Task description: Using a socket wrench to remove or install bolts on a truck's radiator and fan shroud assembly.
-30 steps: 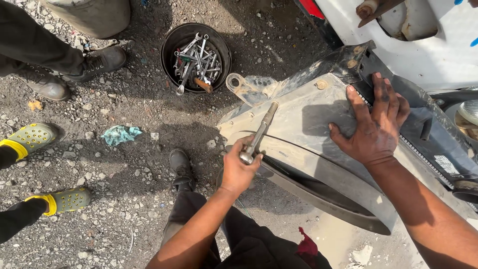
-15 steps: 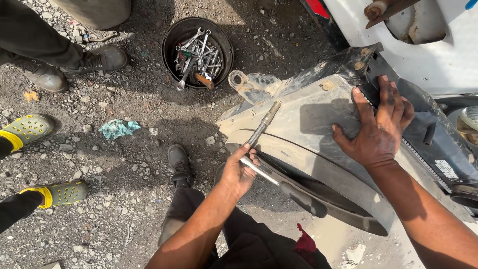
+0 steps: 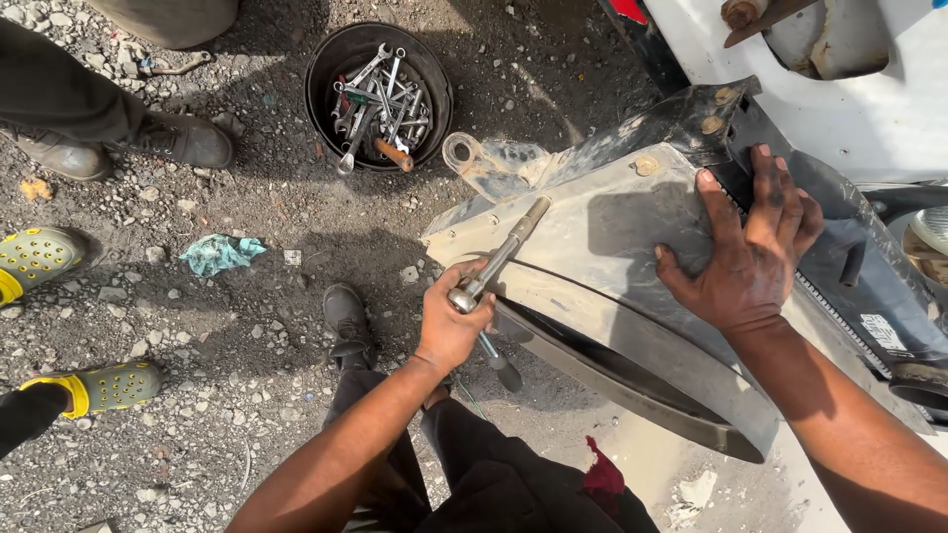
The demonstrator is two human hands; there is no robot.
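Standing at the left edge, 2 yellow clogs [image 3: 39, 259] and a dark boot [image 3: 183, 140] belong to other people on the gravel, well apart from the work. A black tub [image 3: 326, 74] of spanners sits near, within reach. The left hand [image 3: 452, 321] is closed tight around a metal socket wrench [image 3: 499, 255], whose far end rests on the dusty fan shroud [image 3: 602, 257]. The right hand [image 3: 752, 252] lies flat, fingers spread wide, pressing the shroud, apparently steadying it against the white vehicle body [image 3: 839, 89].
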